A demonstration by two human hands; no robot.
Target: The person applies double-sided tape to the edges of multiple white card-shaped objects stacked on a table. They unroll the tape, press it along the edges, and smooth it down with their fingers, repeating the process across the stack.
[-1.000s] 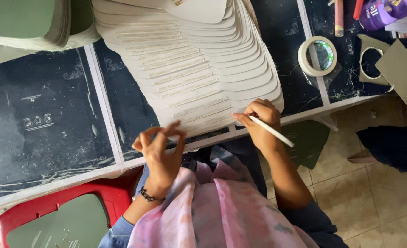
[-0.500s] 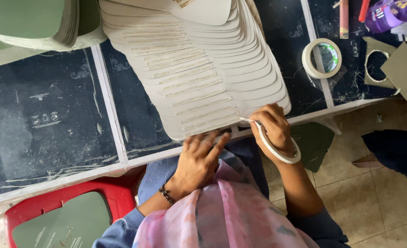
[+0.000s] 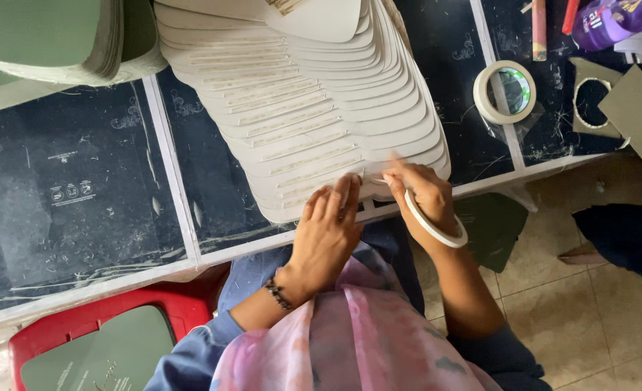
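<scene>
Left hand [image 3: 328, 232] fingers flat, pressing nearest card in fanned card stack [image 3: 313, 108] at table edge [image 3: 190, 257]; right hand [image 3: 418, 192] pinching tape end, tape roll [image 3: 437, 224] around its wrist; likely risk: crooked or wrinkled strip if card slips.

The left hand [image 3: 328, 228], a second ago raised off the worktop with fingers curled, now lies flat on the nearest card [image 3: 313, 190] of the fanned stack. The right hand [image 3: 418, 190] has swapped its thin edge-on strip for a tape roll [image 3: 437, 226] looped beneath it, fingertips pressing the card's edge.
</scene>
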